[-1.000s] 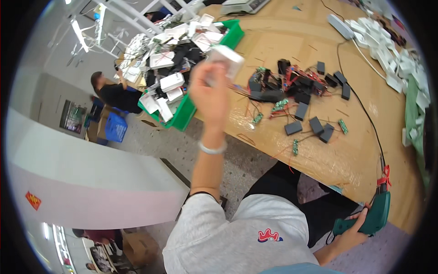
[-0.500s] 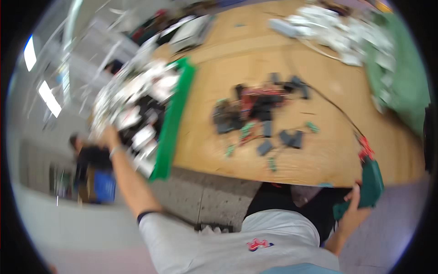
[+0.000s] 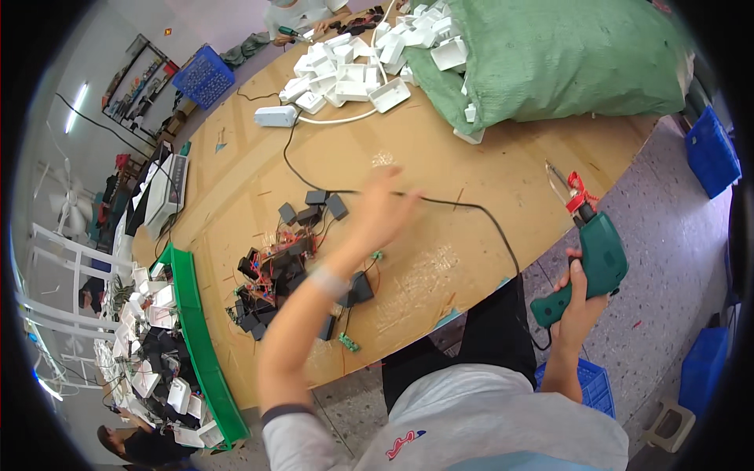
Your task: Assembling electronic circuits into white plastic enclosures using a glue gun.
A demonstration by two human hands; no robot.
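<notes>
While the left hand (image 3: pixel 382 213) is blurred above the wooden table (image 3: pixel 487 165), fingers spread, nothing held, black cord (image 3: pixel 471 209) just beyond fingertips, black modules (image 3: pixel 314 210) to its left, green power drill (image 3: pixel 594 263) clamped in right hand (image 3: pixel 577 302) off table edge.

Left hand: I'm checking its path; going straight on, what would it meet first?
The left hand, blurred, points up-right; likely the black cord first, then bare tabletop. Height unclear.
</notes>
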